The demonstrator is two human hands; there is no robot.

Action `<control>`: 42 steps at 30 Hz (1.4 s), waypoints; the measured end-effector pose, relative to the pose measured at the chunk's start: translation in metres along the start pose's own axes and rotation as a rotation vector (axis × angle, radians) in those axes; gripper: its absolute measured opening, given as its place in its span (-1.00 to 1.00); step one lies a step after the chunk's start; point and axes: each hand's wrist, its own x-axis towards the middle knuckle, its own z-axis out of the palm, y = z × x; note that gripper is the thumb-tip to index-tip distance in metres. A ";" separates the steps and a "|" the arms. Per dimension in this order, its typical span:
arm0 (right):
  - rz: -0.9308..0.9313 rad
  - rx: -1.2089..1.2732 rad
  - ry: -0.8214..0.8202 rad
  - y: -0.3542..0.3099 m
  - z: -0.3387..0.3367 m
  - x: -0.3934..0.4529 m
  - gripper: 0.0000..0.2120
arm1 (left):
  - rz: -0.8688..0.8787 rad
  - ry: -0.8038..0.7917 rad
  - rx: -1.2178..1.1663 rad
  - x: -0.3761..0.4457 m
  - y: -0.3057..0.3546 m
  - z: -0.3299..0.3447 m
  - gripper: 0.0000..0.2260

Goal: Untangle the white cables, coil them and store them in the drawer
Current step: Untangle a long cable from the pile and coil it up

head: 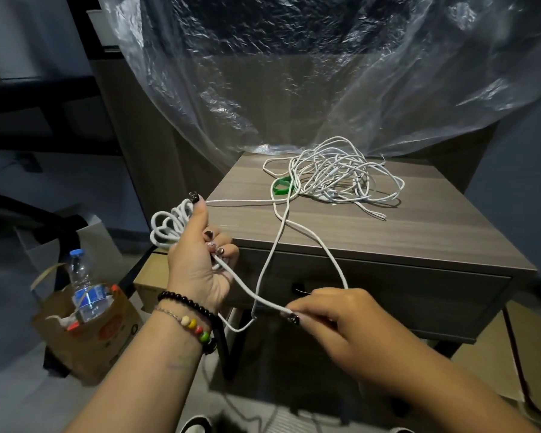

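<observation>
Meanwhile, left hand grips coiled white cable; right hand pinches its strand below.

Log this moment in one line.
left hand: holds cable coil | right hand: pinches cable | tangle: on nightstand | drawer: closed

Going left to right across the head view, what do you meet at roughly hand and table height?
Water bottle in a paper bag → cable coil → left hand → right hand → tangled white cables.
</observation>
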 end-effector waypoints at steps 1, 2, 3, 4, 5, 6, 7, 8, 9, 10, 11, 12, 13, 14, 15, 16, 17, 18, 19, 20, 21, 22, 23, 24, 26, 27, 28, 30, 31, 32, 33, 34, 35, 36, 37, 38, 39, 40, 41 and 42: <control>0.045 0.007 -0.001 0.004 -0.004 0.000 -0.83 | -0.037 -0.061 -0.002 -0.002 0.001 0.000 -0.69; 0.093 0.006 -0.004 0.008 -0.008 0.000 -0.84 | -0.081 -0.124 0.011 -0.004 0.001 0.000 -0.69; 0.136 0.000 -0.003 0.012 -0.013 -0.001 -0.84 | -0.127 -0.181 0.034 -0.006 0.002 0.001 -0.69; 0.169 -0.009 0.007 0.017 -0.018 -0.001 -0.84 | -0.172 -0.231 0.058 -0.008 0.001 0.001 -0.70; 0.194 -0.008 0.027 0.022 -0.024 -0.001 -0.85 | -0.217 -0.275 0.078 -0.011 0.001 0.001 -0.70; 0.215 0.009 0.048 0.026 -0.031 -0.002 -0.88 | -0.265 -0.316 0.093 -0.013 0.001 0.000 -0.70; 0.237 0.057 0.067 0.029 -0.037 -0.003 -0.89 | -0.309 -0.361 0.106 -0.016 0.001 -0.001 -0.69; 0.257 0.128 0.084 0.030 -0.044 -0.004 -0.90 | -0.348 -0.409 0.116 -0.018 0.002 -0.002 -0.68; 0.271 0.199 0.099 0.030 -0.050 -0.006 -0.91 | -0.381 -0.456 0.126 -0.020 0.003 -0.003 -0.67; 0.272 0.244 0.113 0.031 -0.055 -0.007 -0.87 | -0.406 -0.492 0.138 -0.022 0.003 -0.004 -0.67; 0.267 0.256 0.125 0.031 -0.058 -0.008 -0.88 | -0.422 -0.507 0.164 -0.026 0.003 -0.004 -0.68; 0.249 0.232 0.145 0.033 -0.059 -0.008 -0.93 | -0.421 -0.497 0.214 -0.029 0.000 -0.004 -0.69; 0.225 0.183 0.171 0.034 -0.059 -0.008 -0.97 | -0.404 -0.472 0.289 -0.033 -0.004 -0.004 -0.70; 0.196 0.118 0.202 0.035 -0.056 -0.008 -0.95 | -0.379 -0.446 0.363 -0.037 -0.009 -0.004 -0.73; 0.162 0.069 0.233 0.035 -0.053 -0.008 -0.94 | -0.355 -0.426 0.411 -0.041 -0.015 -0.004 -0.76; 0.120 0.030 0.262 0.036 -0.050 -0.009 -0.94 | -0.348 -0.417 0.433 -0.043 -0.022 -0.005 -0.78; 0.078 -0.003 0.287 0.036 -0.047 -0.010 -0.95 | -0.357 -0.428 0.446 -0.044 -0.029 -0.006 -0.78; 0.042 -0.027 0.304 0.036 -0.046 -0.010 -0.96 | -0.380 -0.445 0.462 -0.046 -0.034 -0.006 -0.78; 0.017 -0.039 0.319 0.036 -0.045 -0.011 -0.95 | -0.413 -0.461 0.482 -0.048 -0.038 -0.006 -0.78; -0.006 -0.044 0.333 0.036 -0.044 -0.011 -0.94 | -0.451 -0.473 0.499 -0.049 -0.041 -0.005 -0.78; -0.029 -0.045 0.354 0.035 -0.044 -0.011 -0.92 | -0.485 -0.486 0.514 -0.051 -0.044 -0.006 -0.77; -0.045 -0.046 0.379 0.035 -0.043 -0.011 -0.91 | -0.512 -0.500 0.529 -0.053 -0.048 -0.006 -0.77; -0.057 -0.047 0.405 0.034 -0.043 -0.010 -0.89 | -0.532 -0.510 0.541 -0.056 -0.051 -0.005 -0.76; -0.065 -0.048 0.429 0.034 -0.042 -0.009 -0.88 | -0.548 -0.514 0.550 -0.058 -0.053 -0.005 -0.75; -0.069 -0.048 0.486 0.034 -0.041 -0.006 -0.89 | -0.574 -0.507 0.590 -0.062 -0.057 -0.003 -0.73; -0.066 -0.047 0.515 0.034 -0.040 -0.005 -0.90 | -0.572 -0.497 0.618 -0.063 -0.059 -0.003 -0.72; -0.058 -0.048 0.538 0.034 -0.040 -0.004 -0.90 | -0.560 -0.485 0.641 -0.064 -0.060 -0.002 -0.72; -0.033 -0.048 0.564 0.034 -0.038 -0.003 -0.89 | -0.520 -0.468 0.673 -0.061 -0.063 -0.002 -0.72; -0.022 -0.048 0.574 0.034 -0.037 -0.002 -0.89 | -0.501 -0.470 0.693 -0.060 -0.063 -0.002 -0.72; -0.011 -0.046 0.585 0.035 -0.036 -0.002 -0.90 | -0.492 -0.480 0.704 -0.059 -0.064 -0.002 -0.73; 0.002 -0.044 0.594 0.035 -0.036 -0.001 -0.91 | -0.495 -0.489 0.693 -0.059 -0.065 -0.003 -0.73; 0.016 -0.041 0.599 0.036 -0.035 -0.001 -0.93 | -0.507 -0.495 0.672 -0.059 -0.066 -0.003 -0.71; 0.030 -0.035 0.603 0.037 -0.035 -0.001 -0.95 | -0.521 -0.501 0.652 -0.059 -0.067 -0.003 -0.68; 0.045 -0.026 0.604 0.037 -0.035 -0.001 -0.97 | -0.534 -0.503 0.635 -0.060 -0.068 -0.005 -0.66; 0.059 -0.016 0.605 0.038 -0.035 -0.002 -0.97 | -0.547 -0.504 0.617 -0.060 -0.069 -0.005 -0.66; 0.072 -0.007 0.607 0.038 -0.035 -0.002 -0.96 | -0.562 -0.507 0.598 -0.060 -0.069 -0.006 -0.69; 0.081 -0.001 0.609 0.038 -0.035 -0.002 -0.96 | -0.579 -0.516 0.581 -0.060 -0.069 -0.007 -0.73; 0.087 0.003 0.610 0.038 -0.035 -0.002 -0.96 | -0.596 -0.530 0.569 -0.059 -0.068 -0.008 -0.75; 0.091 0.008 0.611 0.038 -0.034 -0.001 -0.96 | -0.607 -0.541 0.566 -0.059 -0.067 -0.009 -0.77; 0.097 0.012 0.609 0.038 -0.034 -0.001 -0.95 | -0.610 -0.552 0.576 -0.058 -0.067 -0.011 -0.80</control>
